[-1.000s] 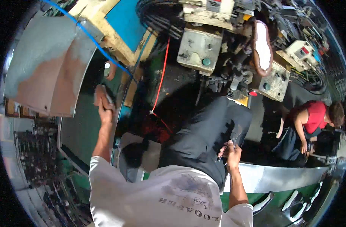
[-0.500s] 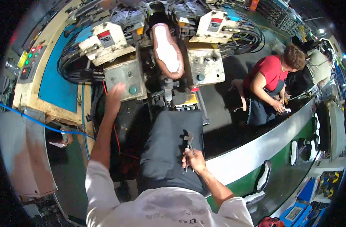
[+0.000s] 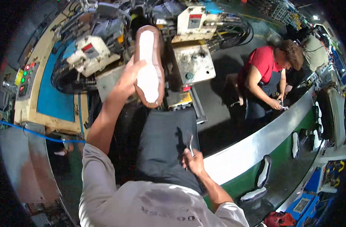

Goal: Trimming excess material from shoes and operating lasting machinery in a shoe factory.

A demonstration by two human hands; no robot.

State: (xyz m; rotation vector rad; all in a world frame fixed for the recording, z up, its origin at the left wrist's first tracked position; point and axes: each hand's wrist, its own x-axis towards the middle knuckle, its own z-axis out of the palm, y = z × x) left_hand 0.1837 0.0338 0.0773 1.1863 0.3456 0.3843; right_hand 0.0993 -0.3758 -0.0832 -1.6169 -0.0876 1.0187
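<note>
A brown shoe upper (image 3: 147,81) with a white sole face shows sole up in front of the machine, its rounded end toward me. My left hand (image 3: 129,77) is closed around its left side, the fingers hidden beneath and the thumb lying on the white face. Down over my dark-clad lap, my right hand (image 3: 193,161) grips a slim metal hand tool (image 3: 191,142) with a curved tip pointing up and away from me. The tool's handle is mostly covered by the fingers, so its exact kind is unclear.
Machine housings (image 3: 193,62) flank the shoe, with bundled black hoses. A control panel (image 3: 27,77) stands at left beside a blue board (image 3: 59,90). At right runs a green conveyor (image 3: 237,189) with several shoes behind a metal rail (image 3: 252,151). A seated co-worker (image 3: 262,75) handles something small.
My left hand has moved from the left housing onto the shoe and closed on it. The shoe now sits nearer to me. My right hand still holds the tool. The view has shifted slightly.
</note>
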